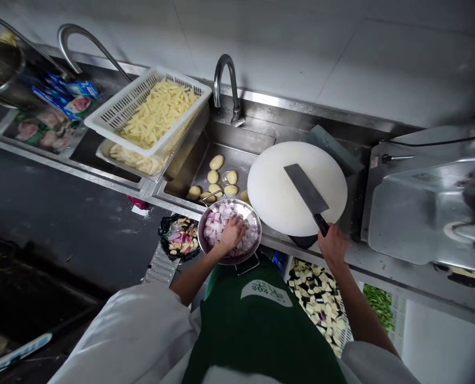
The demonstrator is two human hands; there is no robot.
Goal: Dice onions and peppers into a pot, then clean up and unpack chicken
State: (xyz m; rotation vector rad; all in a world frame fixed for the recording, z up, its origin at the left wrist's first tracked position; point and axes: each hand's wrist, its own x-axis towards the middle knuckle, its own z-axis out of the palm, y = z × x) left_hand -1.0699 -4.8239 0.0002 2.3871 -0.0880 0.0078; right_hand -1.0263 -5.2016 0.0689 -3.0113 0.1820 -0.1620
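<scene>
My left hand [233, 233] rests in a steel pan of chopped purple onion [215, 221], its fingers down among the pieces, so what they grip is hidden. At the right edge of the round white cutting board [271, 197], my right hand [333, 244] is closed on the black handle of a cleaver [306, 188]. The cleaver's wide blade lies over the board, pointing up and left. The pan sits at the counter's front edge, just left of the board.
Peeled potatoes [216, 162] lie in the sink [237, 140] under a faucet [226, 69]. A white basket [113, 114] of cut potato strips stands left. Below are a black waste bag [164, 234] and diced eggplant [317, 298]. A metal machine [405, 213] stands right.
</scene>
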